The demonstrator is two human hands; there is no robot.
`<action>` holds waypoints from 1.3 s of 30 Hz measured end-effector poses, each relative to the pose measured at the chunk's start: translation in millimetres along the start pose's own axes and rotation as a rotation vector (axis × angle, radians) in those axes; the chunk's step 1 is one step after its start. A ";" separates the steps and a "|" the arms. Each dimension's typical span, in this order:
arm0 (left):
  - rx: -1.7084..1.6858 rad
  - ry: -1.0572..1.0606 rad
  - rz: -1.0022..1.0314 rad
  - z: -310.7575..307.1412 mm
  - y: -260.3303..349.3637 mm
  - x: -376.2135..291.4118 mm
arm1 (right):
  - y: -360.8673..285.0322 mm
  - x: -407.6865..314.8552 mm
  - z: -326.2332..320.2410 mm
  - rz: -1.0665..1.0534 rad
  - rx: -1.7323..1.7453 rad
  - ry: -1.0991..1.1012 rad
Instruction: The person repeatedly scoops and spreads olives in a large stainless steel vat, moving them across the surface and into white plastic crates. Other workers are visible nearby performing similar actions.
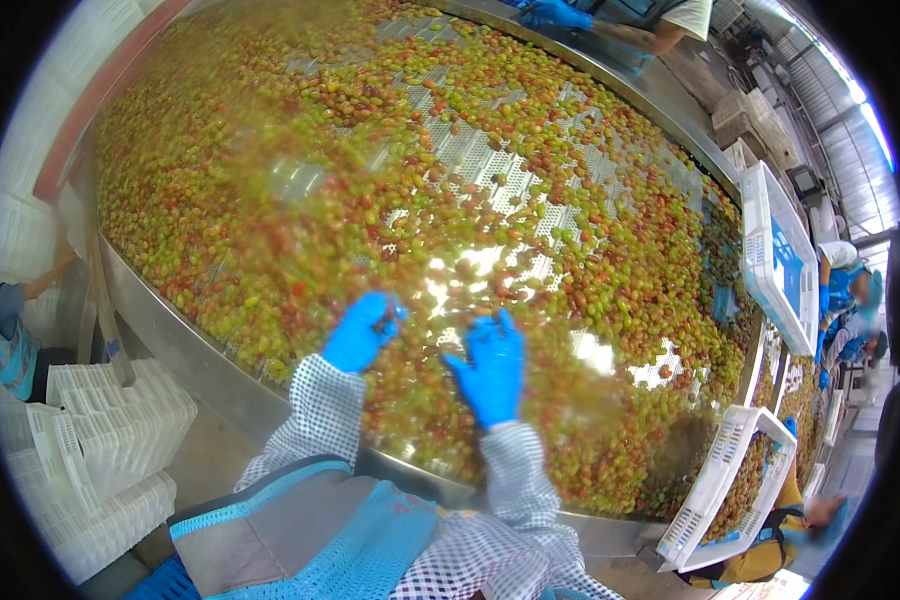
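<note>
Small oval fruits, green to reddish-brown and jujube-like, spread over a perforated slatted sorting bed with metal sides. My left hand, in a blue glove, is low over the fruits near the bed's near side. Its fingers are curled, with something dark at the fingertips; whether it grips a fruit is unclear. To its right, my right hand, also in a blue glove, reaches out just above the fruits. Its thumb stands apart from the fingers, and no held thing shows. Bright light shines through gaps between the fruits.
White plastic crates stand at the bed's right end, another crate farther back. Stacked white crates are at lower left. A metal rim borders the bed. Co-workers are at the far side, left and right.
</note>
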State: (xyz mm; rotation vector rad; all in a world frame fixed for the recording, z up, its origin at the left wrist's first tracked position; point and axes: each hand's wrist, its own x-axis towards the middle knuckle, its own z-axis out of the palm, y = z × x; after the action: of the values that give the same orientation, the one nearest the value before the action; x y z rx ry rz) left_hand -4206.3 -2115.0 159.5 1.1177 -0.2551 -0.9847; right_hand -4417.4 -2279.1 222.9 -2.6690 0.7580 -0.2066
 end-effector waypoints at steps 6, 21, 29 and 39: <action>-0.090 -0.074 -0.351 60.0 -11.2 -35.5 | 82.5 -52.8 -38.8 0.381 -0.242 0.305; 0.018 -0.282 -0.640 213.3 -86.8 -96.4 | -56.9 -109.7 -66.3 1.120 1.698 0.345; 0.274 -0.417 -0.407 278.2 -109.7 -90.4 | 60.2 -135.7 35.8 0.599 1.453 0.487; 0.277 -0.597 -0.383 263.4 -130.8 -105.3 | 74.5 -170.7 128.9 0.505 2.227 0.663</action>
State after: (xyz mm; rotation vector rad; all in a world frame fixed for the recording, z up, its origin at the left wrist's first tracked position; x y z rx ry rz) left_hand -4500.2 -2212.7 200.3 1.1192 -0.6926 -1.6591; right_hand -4567.4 -2208.8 68.3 -0.2640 0.5693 -0.9950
